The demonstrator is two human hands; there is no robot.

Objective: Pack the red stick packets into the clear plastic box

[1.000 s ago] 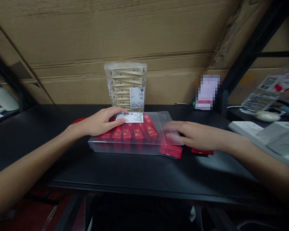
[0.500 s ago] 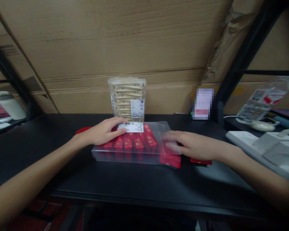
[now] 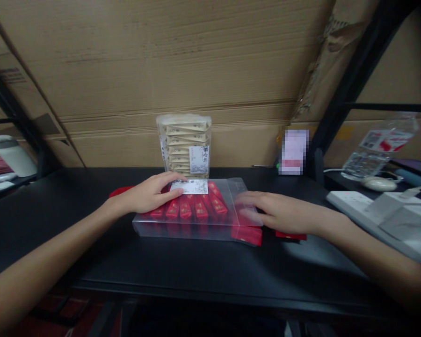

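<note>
Little changes in 1 second: you keep your left hand (image 3: pixel 147 194) open and flat on a clear plastic box (image 3: pixel 182 232) of red packets (image 3: pixel 185 210) on the black desk (image 3: pixel 91 252), while your right hand (image 3: pixel 282 213) lies across its end (too blurred to tell any grip).

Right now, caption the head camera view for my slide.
Left hand on a clear box of red packets, right hand at its end, a bag of sachets behind.
</note>
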